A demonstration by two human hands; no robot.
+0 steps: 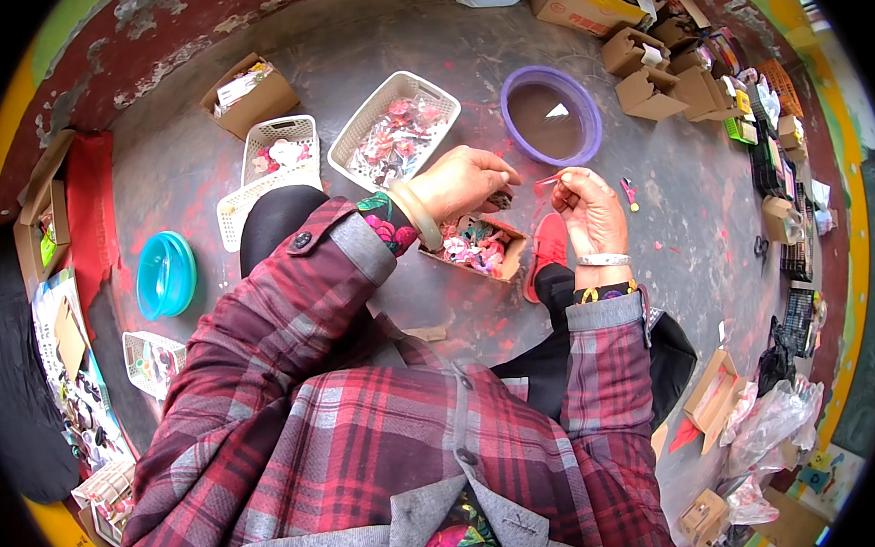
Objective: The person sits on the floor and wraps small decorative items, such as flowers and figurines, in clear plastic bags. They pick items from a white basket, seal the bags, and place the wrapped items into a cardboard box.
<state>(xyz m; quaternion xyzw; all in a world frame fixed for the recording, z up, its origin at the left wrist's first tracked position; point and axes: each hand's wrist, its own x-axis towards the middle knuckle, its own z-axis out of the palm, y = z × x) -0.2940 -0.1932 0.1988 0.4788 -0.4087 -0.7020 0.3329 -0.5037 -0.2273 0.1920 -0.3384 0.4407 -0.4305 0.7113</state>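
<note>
My left hand (460, 184) is closed with its fingertips together, palm down, just above a cardboard box of small pieces. Under those fingertips shows a small dark, mottled piece (500, 200), too small to name. A little to the right, my right hand (592, 209) is raised with thumb and forefinger pinched on a thin reddish strip (548, 179). The strip's tip points toward the left hand, with a gap between. Below both hands, the cardboard box (513, 261) holds pink, red and pale small pieces (476, 245), partly hidden by the left hand and wrist.
Beyond my hands stand a white basket (335, 151) of bagged pink items and a purple basin (597, 128) of brownish liquid. A turquoise basin (166, 275) is at left. My red shoe (546, 250) sits beside the box. Cartons (650, 93) and crates line the right wall.
</note>
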